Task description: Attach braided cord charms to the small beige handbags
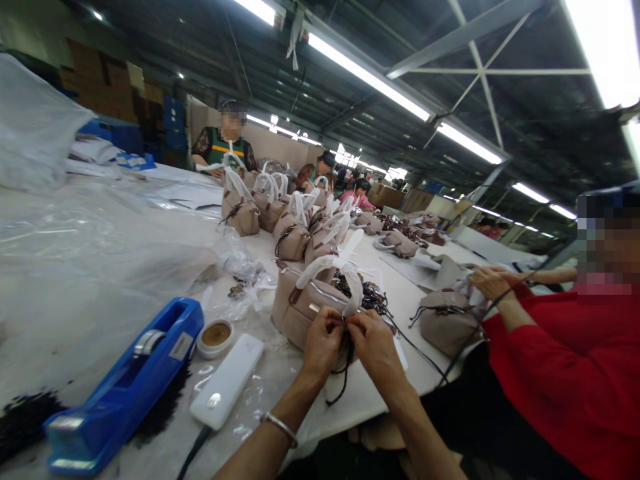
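Observation:
A beige handbag (pixel 295 303) with a white-wrapped handle lies on the white table (pixel 360 393) right in front of me. My left hand (pixel 323 343) and my right hand (pixel 374 347) meet at its near edge, fingers pinched together on a dark braided cord (pixel 344 377) that hangs down below them. A pile of dark braided cords (pixel 367 293) lies just behind the bag. A silver bangle sits on my left wrist.
A blue tape dispenser (pixel 125 387), a small round tin (pixel 216 335) and a white power bank (pixel 227 380) lie at the left. Clear plastic sheets (pixel 90 253) cover the far left. Several finished handbags (pixel 293 233) stand further back. A person in red (pixel 560 373) works on another bag at the right.

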A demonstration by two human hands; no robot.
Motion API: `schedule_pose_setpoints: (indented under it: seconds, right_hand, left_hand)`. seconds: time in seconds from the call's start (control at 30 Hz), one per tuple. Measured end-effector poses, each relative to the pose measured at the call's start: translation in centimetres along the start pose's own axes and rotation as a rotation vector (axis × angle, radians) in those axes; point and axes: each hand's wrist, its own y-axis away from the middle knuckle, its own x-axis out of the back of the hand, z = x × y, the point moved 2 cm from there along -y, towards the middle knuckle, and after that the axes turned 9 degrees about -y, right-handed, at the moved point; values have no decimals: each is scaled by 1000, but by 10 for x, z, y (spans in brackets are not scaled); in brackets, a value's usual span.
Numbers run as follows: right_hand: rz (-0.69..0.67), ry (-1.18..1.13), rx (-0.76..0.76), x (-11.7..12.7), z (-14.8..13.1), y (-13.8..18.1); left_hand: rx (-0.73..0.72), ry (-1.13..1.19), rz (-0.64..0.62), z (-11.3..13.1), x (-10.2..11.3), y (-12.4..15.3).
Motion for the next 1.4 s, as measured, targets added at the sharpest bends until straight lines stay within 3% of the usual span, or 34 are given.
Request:
schedule_pose_setpoints:
  seconds: [0.17,0.37,0.6,0.8,1.07,1.23,1.4]
  right_hand:
    - [-51,6,31,1,1,1]
    - [-111,211,60,-1,-10,2]
    - [-135,351,56,-5,-14,3]
    - [-139,319,71,-2,-13,3]
    - [-123,249,61,-2,-9,2]
    - [-24,159,85,-2,-5,3]
    - [58,49,59,1,-7,5]
  left_hand:
    - [-63,74,13,-3,-2,1]
    - [-137,-8,40,-4,0,5]
    - [-61,-90,35,-6,5,4]
    - [-13,-136,145,-12,12,6]
    - [54,86,49,-8,2,2]
    - [192,316,15,-5,-2,2]
    - [183,343,21,-7,-3,3]
